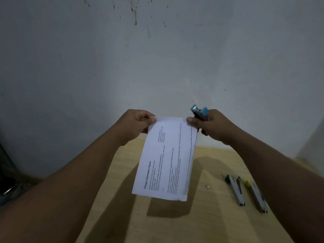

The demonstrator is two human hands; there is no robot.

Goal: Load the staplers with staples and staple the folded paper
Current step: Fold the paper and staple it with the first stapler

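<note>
A folded white printed paper (166, 160) hangs in the air above the wooden table (122, 216). My left hand (135, 125) pinches its top left corner. My right hand (208, 125) touches the top right corner with the thumb while gripping a blue stapler (199, 111), whose blue ends stick up above the fingers. A green stapler (235, 190) and a yellow stapler (256, 195) lie side by side on the table at the right.
A small metal piece (207, 186) lies on the table left of the green stapler. A stained white wall (157, 58) rises directly behind the table. Dark objects (10, 181) sit at the far left, off the table.
</note>
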